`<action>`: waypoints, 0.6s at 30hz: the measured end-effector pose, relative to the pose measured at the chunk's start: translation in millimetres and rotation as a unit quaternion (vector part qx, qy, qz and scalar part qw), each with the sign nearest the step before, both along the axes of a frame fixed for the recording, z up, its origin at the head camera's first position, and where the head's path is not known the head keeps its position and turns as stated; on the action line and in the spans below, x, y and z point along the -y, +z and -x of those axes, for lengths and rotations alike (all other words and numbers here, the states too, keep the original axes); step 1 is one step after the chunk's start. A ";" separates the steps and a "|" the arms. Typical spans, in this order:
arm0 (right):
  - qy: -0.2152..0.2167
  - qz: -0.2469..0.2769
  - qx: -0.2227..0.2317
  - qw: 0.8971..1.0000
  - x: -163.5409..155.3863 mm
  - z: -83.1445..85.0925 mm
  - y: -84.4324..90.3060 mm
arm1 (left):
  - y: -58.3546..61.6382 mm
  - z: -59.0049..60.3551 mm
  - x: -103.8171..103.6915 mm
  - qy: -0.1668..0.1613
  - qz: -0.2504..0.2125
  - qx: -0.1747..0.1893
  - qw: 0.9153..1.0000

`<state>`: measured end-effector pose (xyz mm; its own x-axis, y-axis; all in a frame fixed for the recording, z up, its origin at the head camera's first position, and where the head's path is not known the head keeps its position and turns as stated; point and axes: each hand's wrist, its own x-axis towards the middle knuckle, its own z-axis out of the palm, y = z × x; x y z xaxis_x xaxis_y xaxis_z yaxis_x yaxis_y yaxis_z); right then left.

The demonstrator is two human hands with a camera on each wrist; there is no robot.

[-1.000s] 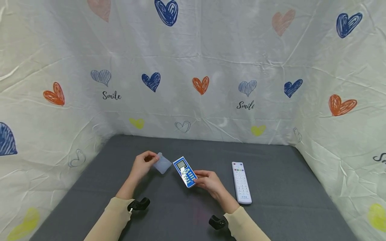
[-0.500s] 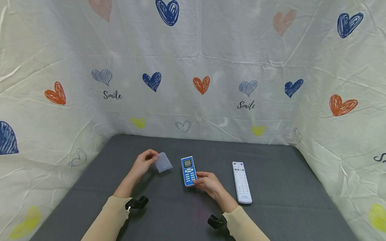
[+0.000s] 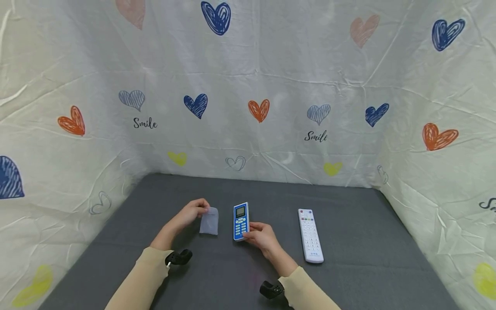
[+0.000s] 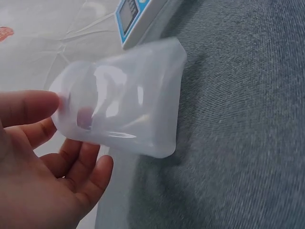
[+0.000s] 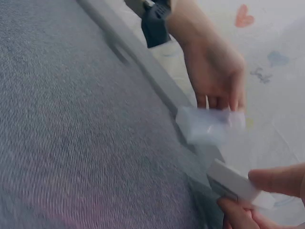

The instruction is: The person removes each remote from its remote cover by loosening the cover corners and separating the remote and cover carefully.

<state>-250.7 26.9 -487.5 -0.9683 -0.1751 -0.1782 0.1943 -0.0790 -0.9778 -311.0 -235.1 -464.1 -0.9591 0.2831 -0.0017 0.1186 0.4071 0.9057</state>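
Note:
My left hand (image 3: 192,212) pinches a clear, soft silicone sleeve (image 3: 209,221) by its top edge; the sleeve hangs down to the grey table (image 3: 348,275). In the left wrist view the sleeve (image 4: 123,100) is pinched between thumb and fingers (image 4: 28,107), its mouth open. My right hand (image 3: 258,234) grips the lower end of a small blue remote (image 3: 240,221) with a screen and white buttons, tilted up off the table. In the right wrist view the remote's pale edge (image 5: 236,183) sits between my fingers, with the sleeve (image 5: 209,125) just beyond it.
A long white remote (image 3: 310,234) lies flat on the table to the right of my right hand. White cloth printed with hearts (image 3: 248,94) walls the table on three sides. Black wrist cameras (image 3: 178,257) sit on both sleeves.
The blue remote has turned from slanting left to nearly upright and moved slightly back. My left hand has brought the sleeve rightwards and lowered it so that it hangs beside the remote.

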 end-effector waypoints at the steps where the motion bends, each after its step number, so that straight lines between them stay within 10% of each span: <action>1: -0.006 -0.002 -0.002 1.000 1.7 -0.4 0.2 | -1.1 0.8 -1.8 0.000 0.004 -0.001 1.000; 18: -0.032 -0.155 -0.048 0.986 10.4 -4.2 2.6 | -26.6 3.1 -12.1 0.095 0.095 -0.065 0.989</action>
